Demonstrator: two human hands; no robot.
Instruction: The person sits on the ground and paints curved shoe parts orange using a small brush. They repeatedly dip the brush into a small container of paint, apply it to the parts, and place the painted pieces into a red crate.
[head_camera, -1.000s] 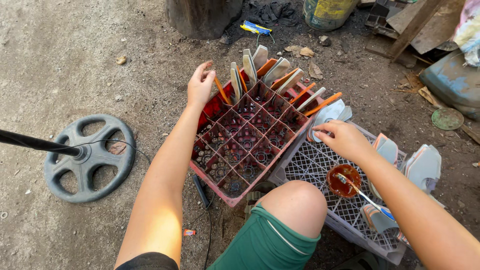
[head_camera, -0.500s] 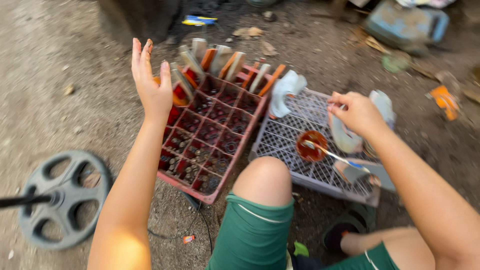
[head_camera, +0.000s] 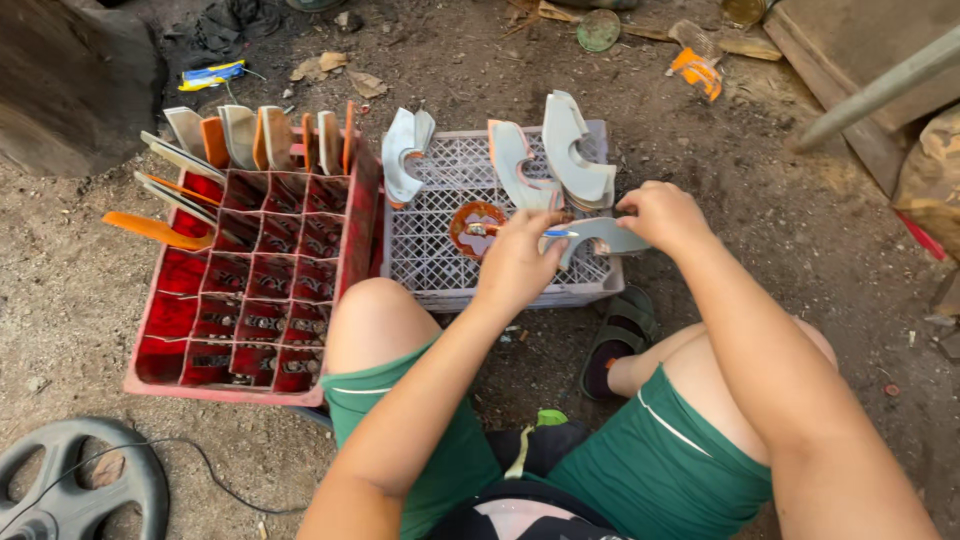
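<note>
My left hand is closed on a small blue-handled brush; its tip rests in a small bowl of orange paint on the grey lattice crate. Just right of the bowl, my right hand holds a grey curved metal piece over the same crate. More grey curved pieces stand upright at the crate's far side. To the left is a red divided crate, with grey and orange flat pieces standing in its far cells.
My bare knees and green shorts fill the foreground. A dark sandal lies under the grey crate's near edge. A weight plate with a cable lies at bottom left, a dark stump at top left, and boards and a pipe at top right.
My left hand has come down from above the red crate to the brush at the paint bowl. My right hand now holds a curved piece. The view has shifted right.
</note>
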